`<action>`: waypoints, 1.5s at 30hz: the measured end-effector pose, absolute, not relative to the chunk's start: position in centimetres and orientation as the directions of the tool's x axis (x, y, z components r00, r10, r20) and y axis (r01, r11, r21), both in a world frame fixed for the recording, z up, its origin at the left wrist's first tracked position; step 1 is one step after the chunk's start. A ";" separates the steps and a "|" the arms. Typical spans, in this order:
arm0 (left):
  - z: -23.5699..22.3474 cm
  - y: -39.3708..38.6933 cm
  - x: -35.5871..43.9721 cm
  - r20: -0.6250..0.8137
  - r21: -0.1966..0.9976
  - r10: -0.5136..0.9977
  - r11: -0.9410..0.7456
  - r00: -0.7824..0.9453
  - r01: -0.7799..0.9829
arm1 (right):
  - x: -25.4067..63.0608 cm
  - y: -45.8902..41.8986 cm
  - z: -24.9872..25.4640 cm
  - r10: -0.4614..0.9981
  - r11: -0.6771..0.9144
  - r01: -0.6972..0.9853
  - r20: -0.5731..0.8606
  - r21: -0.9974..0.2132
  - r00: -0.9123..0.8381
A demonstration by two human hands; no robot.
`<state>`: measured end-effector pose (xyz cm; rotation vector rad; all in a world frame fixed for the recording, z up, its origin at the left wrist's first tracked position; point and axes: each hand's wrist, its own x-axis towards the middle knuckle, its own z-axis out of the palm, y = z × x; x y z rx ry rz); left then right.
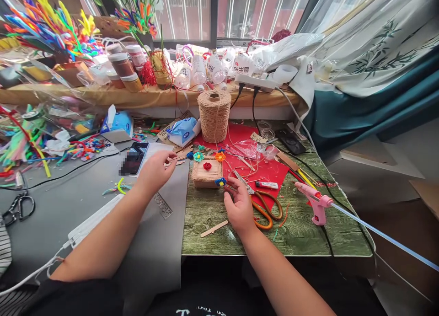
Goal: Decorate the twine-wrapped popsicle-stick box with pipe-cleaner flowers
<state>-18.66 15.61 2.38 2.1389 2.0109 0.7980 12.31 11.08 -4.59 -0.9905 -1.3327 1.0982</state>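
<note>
A small twine-covered box sits on the green wood-grain mat, with a red rose at the middle of its top. Pipe-cleaner flowers mark its corners: a teal flower, an orange flower and a blue flower with a yellow centre. My right hand is open beside the box, fingers loosely curved near the blue flower. To the left, my left hand has bent fingers apart, close to some craft sticks; nothing shows in its grasp.
Behind the box stands a big twine spool. Orange-handled scissors and a red sheet lie right, with a pink glue gun beyond. A loose craft stick lies in front. A phone rests left.
</note>
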 end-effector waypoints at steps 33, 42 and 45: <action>5.0 8.8 -4.9 0.102 0.881 0.896 -0.283 0.432 0.378 | 13.7 8.2 -0.9 0.959 0.276 -0.059 0.272 -0.959 0.074; -0.8 9.2 -4.4 0.017 0.917 0.802 -0.251 0.597 0.311 | 15.7 6.1 0.1 0.985 0.160 0.142 0.148 -0.977 -0.091; -1.1 9.4 -4.6 -0.015 0.920 0.813 -0.217 0.582 0.327 | 19.3 6.2 0.1 0.947 0.320 0.506 0.284 -0.801 -0.149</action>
